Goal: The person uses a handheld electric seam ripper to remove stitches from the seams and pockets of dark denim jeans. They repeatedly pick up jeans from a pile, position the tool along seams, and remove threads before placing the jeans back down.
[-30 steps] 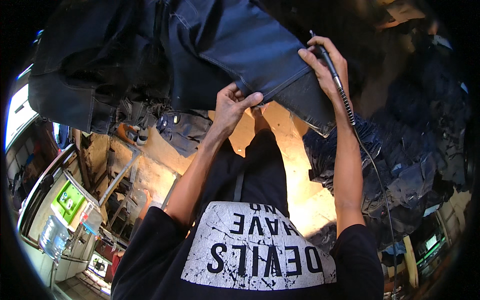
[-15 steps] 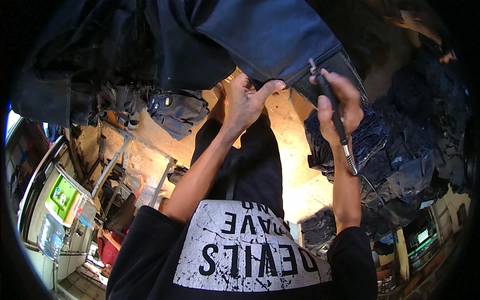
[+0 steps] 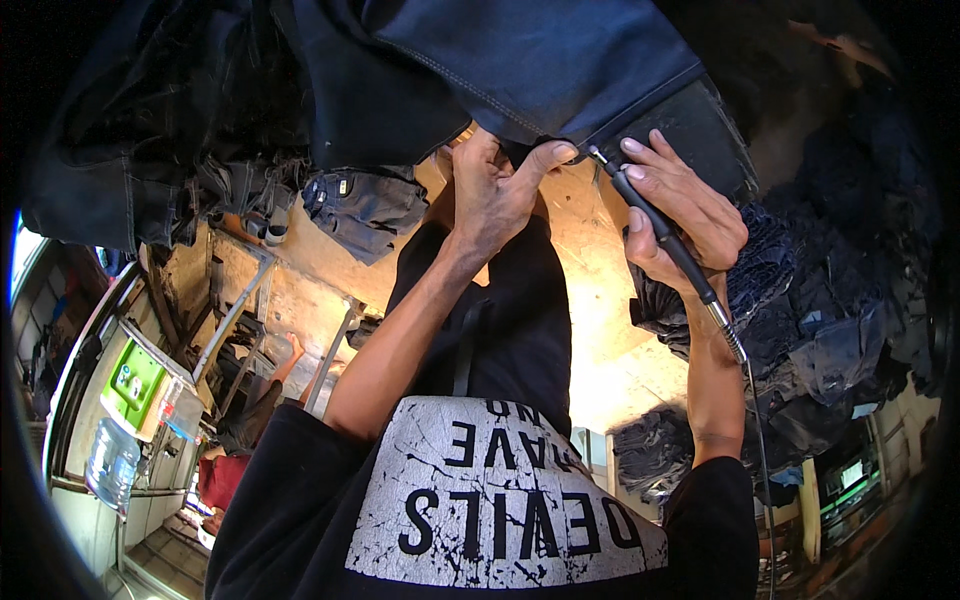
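Dark blue trousers (image 3: 540,60) with pale stitching hang over a dark board (image 3: 690,125), one edge drooping toward me. My left hand (image 3: 492,190) pinches that lower edge, its thumb pointing right and its other fingers partly hidden behind the cloth. In my right hand (image 3: 690,210) is a slim black pen-shaped rotary tool (image 3: 655,215) with a sprung sleeve and a thin cord at its rear. The metal tip touches, or nearly touches, the cloth edge just right of my left thumb.
Heaps of dark garments (image 3: 820,300) lie along the right. More dark clothes (image 3: 200,120) hang at the left, near folded shorts (image 3: 365,210). A metal rail (image 3: 233,312), a green tray (image 3: 135,388) and a water jug (image 3: 108,462) stand left. A person (image 3: 220,480) sits lower left.
My right hand has brought the tool down and left, from above the cloth to its edge by my left thumb. The cloth and board have shifted slightly right.
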The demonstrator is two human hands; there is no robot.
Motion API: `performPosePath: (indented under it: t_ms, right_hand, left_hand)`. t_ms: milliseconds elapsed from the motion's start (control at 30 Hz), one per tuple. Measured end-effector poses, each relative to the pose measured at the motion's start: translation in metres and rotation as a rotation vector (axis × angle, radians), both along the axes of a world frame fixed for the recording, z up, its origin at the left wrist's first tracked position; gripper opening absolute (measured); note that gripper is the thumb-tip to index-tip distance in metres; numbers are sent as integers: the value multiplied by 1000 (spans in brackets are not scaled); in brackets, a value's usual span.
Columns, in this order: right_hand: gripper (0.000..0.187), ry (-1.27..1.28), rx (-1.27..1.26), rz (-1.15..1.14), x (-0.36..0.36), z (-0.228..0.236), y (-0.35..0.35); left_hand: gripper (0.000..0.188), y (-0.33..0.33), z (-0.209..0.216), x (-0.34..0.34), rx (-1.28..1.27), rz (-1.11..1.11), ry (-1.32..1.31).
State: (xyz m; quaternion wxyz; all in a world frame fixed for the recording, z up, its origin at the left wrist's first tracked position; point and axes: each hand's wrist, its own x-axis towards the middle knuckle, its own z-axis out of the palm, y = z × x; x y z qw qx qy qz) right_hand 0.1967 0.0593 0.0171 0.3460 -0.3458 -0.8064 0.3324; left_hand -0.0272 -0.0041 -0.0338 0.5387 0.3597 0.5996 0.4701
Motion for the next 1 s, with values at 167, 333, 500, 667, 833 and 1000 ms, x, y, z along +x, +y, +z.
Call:
performPosePath:
  t_ms: [167, 333, 500, 667, 833, 1000]
  right_hand:
    - [28, 3, 0, -14, 0, -1, 0]
    - [28, -1, 7, -39, -2, 0, 0]
    - [30, 0, 16, -58, 0, -2, -1]
    - [30, -7, 15, -71, 0, -3, -2]
    - [30, 0, 25, -84, 3, -4, -1]
    - [30, 17, 36, -95, 3, -9, -2]
  left_hand:
    - [25, -1, -2, 0, -9, -11, 19]
    - [26, 0, -5, 0, 24, 8, -35]
    - [26, -1, -6, 1, 39, 13, -45]
    - [27, -1, -5, 0, 28, 0, -10]
    - [28, -1, -5, -1, 48, 3, -34]
    - [28, -1, -8, -1, 67, -17, -3]
